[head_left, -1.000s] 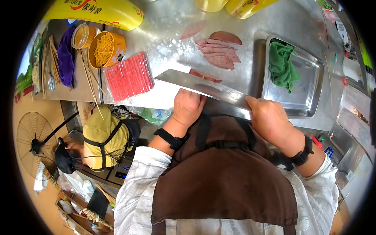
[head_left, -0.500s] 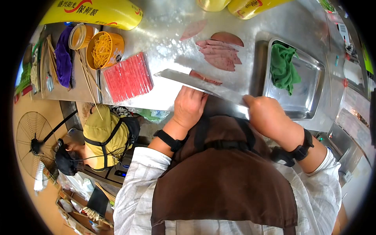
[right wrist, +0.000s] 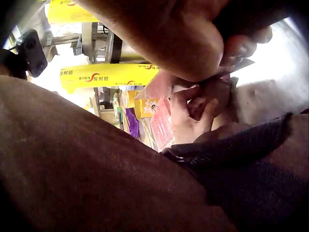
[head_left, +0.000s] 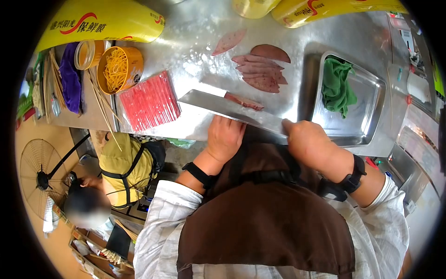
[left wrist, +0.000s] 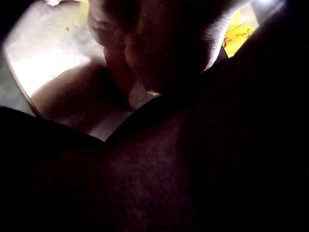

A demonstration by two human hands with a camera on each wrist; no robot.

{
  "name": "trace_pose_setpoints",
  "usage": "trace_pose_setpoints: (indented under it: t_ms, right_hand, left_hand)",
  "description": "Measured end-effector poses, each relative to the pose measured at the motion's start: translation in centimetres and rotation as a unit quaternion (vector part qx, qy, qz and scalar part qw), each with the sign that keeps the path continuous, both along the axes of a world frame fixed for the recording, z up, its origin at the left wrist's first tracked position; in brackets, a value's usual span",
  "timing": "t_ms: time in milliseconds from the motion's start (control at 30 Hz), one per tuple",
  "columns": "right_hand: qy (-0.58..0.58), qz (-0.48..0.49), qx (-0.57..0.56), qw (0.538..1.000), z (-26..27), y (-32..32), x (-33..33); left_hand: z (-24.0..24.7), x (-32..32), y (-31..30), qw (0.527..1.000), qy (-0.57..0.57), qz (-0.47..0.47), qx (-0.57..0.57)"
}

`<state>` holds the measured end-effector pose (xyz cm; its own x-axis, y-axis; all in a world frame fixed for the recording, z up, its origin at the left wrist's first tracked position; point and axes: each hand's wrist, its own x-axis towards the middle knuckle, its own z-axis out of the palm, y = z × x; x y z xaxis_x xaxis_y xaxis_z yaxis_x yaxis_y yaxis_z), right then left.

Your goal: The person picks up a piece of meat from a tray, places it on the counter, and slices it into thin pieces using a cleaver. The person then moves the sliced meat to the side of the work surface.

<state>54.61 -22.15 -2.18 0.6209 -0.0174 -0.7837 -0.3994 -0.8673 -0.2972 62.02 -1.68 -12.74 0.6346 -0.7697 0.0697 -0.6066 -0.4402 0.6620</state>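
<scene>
In the head view, my right hand (head_left: 310,142) grips the handle of a wide cleaver (head_left: 232,113), its blade slanting to the left across the front of the steel table. Just behind the blade shows a strip of reddish-brown ham (head_left: 245,101). My left hand (head_left: 224,137) is on the near side of the blade. In the right wrist view, the fingers of that left hand (right wrist: 190,121) curl round the ham piece (right wrist: 216,94). Farther back lie overlapping ham slices (head_left: 261,74), a half-round piece (head_left: 271,53) and a single slice (head_left: 229,42).
Left of the cleaver lies a pack of red crab sticks (head_left: 149,101), with a yellow tub (head_left: 132,65) of shreds behind it. A steel tray (head_left: 371,107) with a green cloth (head_left: 338,86) stands right. Yellow cling-film rolls (head_left: 102,23) line the back. Another person (head_left: 123,172) is at left.
The cleaver's handle end and my right hand have shifted slightly left, while my left hand stays near the blade. The head view has tilted a little, and the other person's head has moved.
</scene>
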Motion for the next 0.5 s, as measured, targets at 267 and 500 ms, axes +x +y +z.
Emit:
trace_pose_setpoints:
  t_ms: [267,500]
  right_hand:
    - [0.023,0.003,0.007,1.000,-0.6,0.3,1.2]
    - [-0.011,0.018,0.018,1.000,-0.7,0.4,2.5]
  left_hand:
    - [-0.3,0.0,0.1,1.000,-0.019,-0.004,-0.004]
    - [0.0,0.4,-0.3,0.999,-0.038,-0.008,-0.023]
